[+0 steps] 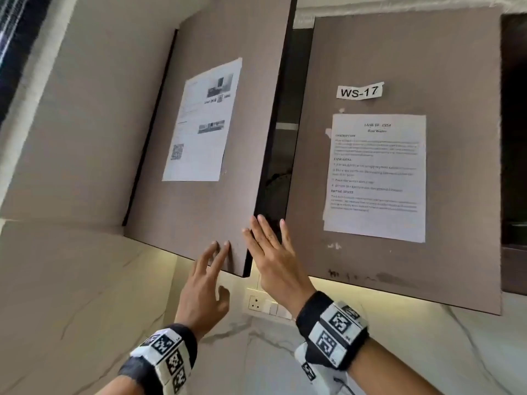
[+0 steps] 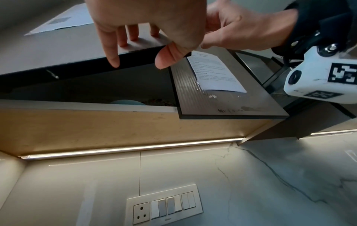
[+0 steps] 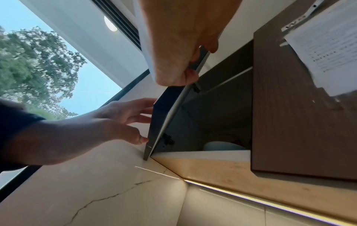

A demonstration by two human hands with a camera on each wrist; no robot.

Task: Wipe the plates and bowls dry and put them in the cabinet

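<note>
A marble-veined wall (image 1: 71, 295) runs beneath two wall cabinet doors, lit from above by one light strip (image 2: 77, 152) under the cabinet. Below the hands sits one switch plate (image 2: 164, 204) carrying a socket and three rocker pairs. The left cabinet door (image 1: 199, 209) stands ajar, and a single printed sheet (image 1: 202, 121) is taped to it above the left hand. The right cabinet door (image 1: 399, 266) is closed flat beside the right hand, bearing one task sheet (image 1: 376, 178) and one label reading WS-17 (image 1: 360, 91).

The left hand (image 1: 204, 286) has its fingers spread, with fingertips resting on the front face of the ajar door near its lower corner, the thumb hanging free. The right hand (image 1: 273, 260) is stretched nearly flat, its fingers reaching behind the free edge of that same door, into the dark gap.

Inside the cabinet (image 2: 96, 85), just beyond both hands, one pale blue bowl (image 2: 127, 102) rests on the bottom shelf; anything else in there is too dim to count.
</note>
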